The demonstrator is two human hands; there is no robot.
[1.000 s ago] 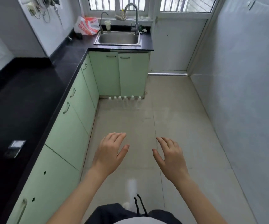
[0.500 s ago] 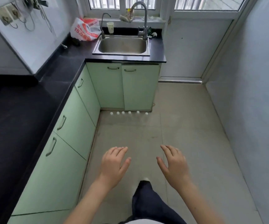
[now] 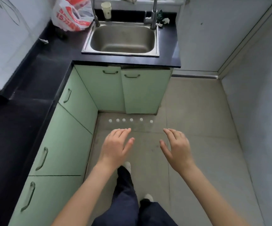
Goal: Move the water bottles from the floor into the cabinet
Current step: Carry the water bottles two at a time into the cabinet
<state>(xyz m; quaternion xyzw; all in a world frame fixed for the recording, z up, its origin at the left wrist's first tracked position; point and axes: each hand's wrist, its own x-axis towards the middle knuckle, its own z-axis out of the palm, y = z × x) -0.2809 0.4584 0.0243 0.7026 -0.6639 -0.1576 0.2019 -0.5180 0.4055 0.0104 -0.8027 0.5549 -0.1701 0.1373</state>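
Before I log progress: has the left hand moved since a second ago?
Yes. The left hand has come forward, closer to the bottles at the cabinet.

The sink [image 3: 122,40] is brushed, dull-shining metal. The counter [image 3: 34,82] looks dark, smooth and matt. Cabinet [image 3: 145,93] doors are smooth pale green with metal handles [image 3: 132,76]. The floor [image 3: 197,128] tiles look matt and scuffed.

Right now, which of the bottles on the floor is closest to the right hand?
The bottle at the row's right end; the other five stand further from the right hand.
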